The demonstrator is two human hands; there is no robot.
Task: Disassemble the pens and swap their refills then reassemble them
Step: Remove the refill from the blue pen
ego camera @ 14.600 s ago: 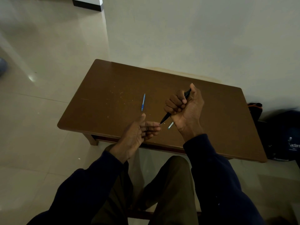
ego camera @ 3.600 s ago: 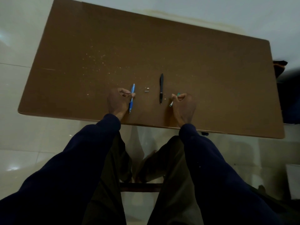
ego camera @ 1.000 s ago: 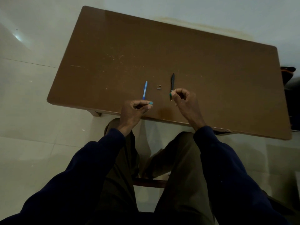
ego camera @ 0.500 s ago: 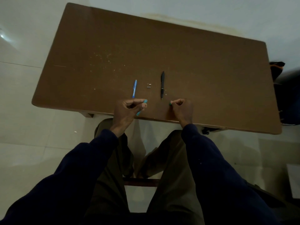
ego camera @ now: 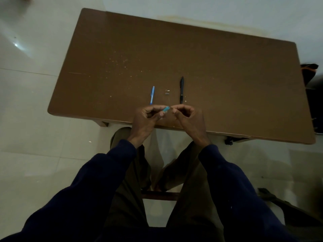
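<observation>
The left hand (ego camera: 146,117) pinches a teal piece (ego camera: 166,109); what the curled right hand (ego camera: 185,114) holds, I cannot tell. Both pens (ego camera: 152,95) lie on the bench (ego camera: 227,75). The tiny springs (ego camera: 167,92) between them could roll off if bumped.

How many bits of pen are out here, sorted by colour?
Blue: 2, the blue barrel on the table and the blue piece in the left hand.
Black: 1, the black barrel.
Silvery: 2 small parts.
Total: 5.
</observation>
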